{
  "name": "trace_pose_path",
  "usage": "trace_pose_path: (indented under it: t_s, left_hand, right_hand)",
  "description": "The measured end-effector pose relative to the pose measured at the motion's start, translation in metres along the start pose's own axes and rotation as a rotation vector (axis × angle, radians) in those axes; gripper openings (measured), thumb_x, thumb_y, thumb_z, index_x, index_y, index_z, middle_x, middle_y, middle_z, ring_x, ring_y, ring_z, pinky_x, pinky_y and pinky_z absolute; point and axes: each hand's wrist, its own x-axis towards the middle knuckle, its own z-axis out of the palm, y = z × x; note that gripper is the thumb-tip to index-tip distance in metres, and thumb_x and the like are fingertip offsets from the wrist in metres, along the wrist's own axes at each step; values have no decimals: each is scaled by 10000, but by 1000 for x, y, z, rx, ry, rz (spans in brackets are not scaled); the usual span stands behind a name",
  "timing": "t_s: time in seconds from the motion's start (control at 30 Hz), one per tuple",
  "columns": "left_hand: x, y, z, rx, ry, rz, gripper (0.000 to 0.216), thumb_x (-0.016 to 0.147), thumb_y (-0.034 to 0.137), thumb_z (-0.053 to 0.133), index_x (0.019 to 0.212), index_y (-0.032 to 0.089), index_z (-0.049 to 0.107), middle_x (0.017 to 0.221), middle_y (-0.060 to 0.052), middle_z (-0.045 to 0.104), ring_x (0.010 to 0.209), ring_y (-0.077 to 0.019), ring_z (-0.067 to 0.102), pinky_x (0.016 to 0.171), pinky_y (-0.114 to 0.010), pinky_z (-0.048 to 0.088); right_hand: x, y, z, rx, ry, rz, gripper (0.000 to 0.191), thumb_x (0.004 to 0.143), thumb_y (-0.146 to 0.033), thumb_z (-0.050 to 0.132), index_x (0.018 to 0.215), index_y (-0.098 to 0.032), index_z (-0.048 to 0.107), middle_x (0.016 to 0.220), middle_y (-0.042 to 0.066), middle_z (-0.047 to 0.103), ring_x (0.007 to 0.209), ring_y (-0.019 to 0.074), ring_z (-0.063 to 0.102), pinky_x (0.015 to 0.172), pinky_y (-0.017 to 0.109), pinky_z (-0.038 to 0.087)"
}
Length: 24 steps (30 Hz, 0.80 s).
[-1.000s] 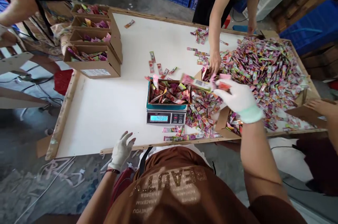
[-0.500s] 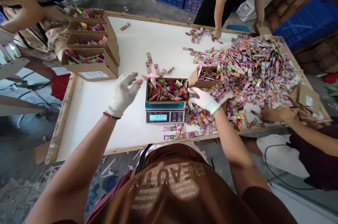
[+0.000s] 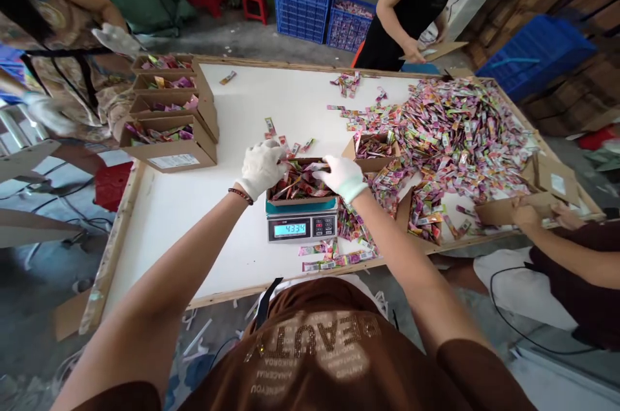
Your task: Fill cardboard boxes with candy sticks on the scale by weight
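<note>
A small cardboard box [image 3: 303, 200] full of colourful sachets [image 3: 306, 181] sits on a digital scale [image 3: 301, 227] whose lit display appears to read 4334. My left hand [image 3: 264, 168], in a white glove, is cupped over the box's left end, fingers bent towards the sachets; its fingertips are partly hidden. Over the right end lies my white-gloved right hand [image 3: 343, 177], with fingers apart and touching the sachets at the top. Neither hand visibly holds anything. Just right of the scale stands another filled box [image 3: 372, 162].
Filled boxes [image 3: 172, 156] stand in a row at the table's left end. A large heap of sachets [image 3: 455, 123] covers the right side. Loose sachets lie along the front. One co-worker's hands [image 3: 530, 212] hold cardboard at right; another's hand [image 3: 414, 49] holds cardboard behind the table.
My left hand has moved right onto the box's left end. My right hand has shifted left over the sachets. The scale reading dropped slightly. The far co-worker has lifted a cardboard piece.
</note>
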Motion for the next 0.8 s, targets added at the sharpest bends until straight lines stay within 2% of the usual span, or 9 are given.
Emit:
trace_pose_path:
  t_s: [0.07, 0.13, 0.23, 0.3, 0.37, 0.5, 0.6, 0.7, 0.8]
  left_hand:
    - [-3, 2, -6, -45, 63, 37, 200, 842, 294, 648, 947, 171, 766, 1221, -140, 688, 1135, -364, 615, 933, -505, 467]
    - [-9, 7, -16, -159, 167, 88, 181, 854, 297, 638, 887, 158, 750, 1111, -138, 707, 1014, -307, 636, 866, -454, 475]
    - [-16, 26, -37, -409, 312, 200, 186, 888, 297, 626, 802, 149, 700, 802, -73, 665, 715, -171, 562, 691, -351, 427]
    - [-17, 49, -49, -552, 361, 241, 196, 896, 284, 642, 757, 147, 663, 670, -22, 587, 622, -121, 478, 636, -322, 384]
    - [-15, 73, -54, -654, 374, 245, 223, 901, 269, 649, 720, 142, 625, 632, -1, 536, 615, -102, 457, 626, -307, 377]
    - [-16, 103, -52, -901, 214, 264, 251, 966, 309, 569, 824, 129, 671, 714, -23, 596, 682, -114, 565, 651, -291, 441]
    - [-26, 89, -50, -890, 167, 272, 267, 979, 331, 557, 1034, 131, 725, 836, -53, 683, 745, -144, 623, 698, -314, 482]
    - [-37, 51, -45, -626, 289, 223, 248, 960, 356, 609, 1010, 155, 745, 853, -64, 698, 772, -168, 617, 742, -344, 475]
    - [-44, 20, -31, -348, 248, 153, 273, 947, 421, 634, 939, 175, 752, 863, -79, 690, 776, -197, 609, 713, -353, 448]
  right_hand:
    - [15, -6, 7, -111, -42, -6, 263, 963, -387, 651, 1090, -181, 755, 1090, 143, 750, 1067, 321, 697, 900, 415, 521]
    - [17, -4, 1, -70, 32, -102, 175, 955, -271, 632, 1019, -163, 754, 1088, 139, 733, 1066, 294, 686, 914, 397, 521]
    - [-2, -1, -25, 184, 217, -369, 84, 901, -168, 630, 946, -151, 699, 1220, 134, 680, 1168, 247, 634, 1010, 365, 503]
    - [-21, -5, -46, 364, 233, -500, 31, 904, -167, 604, 916, -167, 633, 1253, 115, 661, 1197, 221, 615, 1051, 362, 491]
    - [-38, -14, -63, 493, 206, -520, 79, 939, -230, 583, 875, -192, 557, 1118, 78, 678, 1078, 197, 642, 997, 362, 518]
    - [-64, -14, -80, 535, 279, -400, 186, 971, -294, 556, 821, -213, 482, 829, 13, 593, 815, 165, 600, 833, 342, 525]
    - [-78, 21, -85, 427, 295, -272, 225, 969, -330, 574, 792, -209, 504, 777, 11, 571, 757, 168, 574, 792, 349, 509]
    - [-87, 75, -80, 258, 270, -69, 148, 896, -330, 677, 929, -197, 623, 945, 72, 657, 879, 225, 619, 859, 402, 511]
    - [-87, 106, -60, 126, 273, 95, 506, 733, -331, 847, 1165, -157, 648, 1251, 193, 625, 1050, 308, 631, 946, 455, 510]
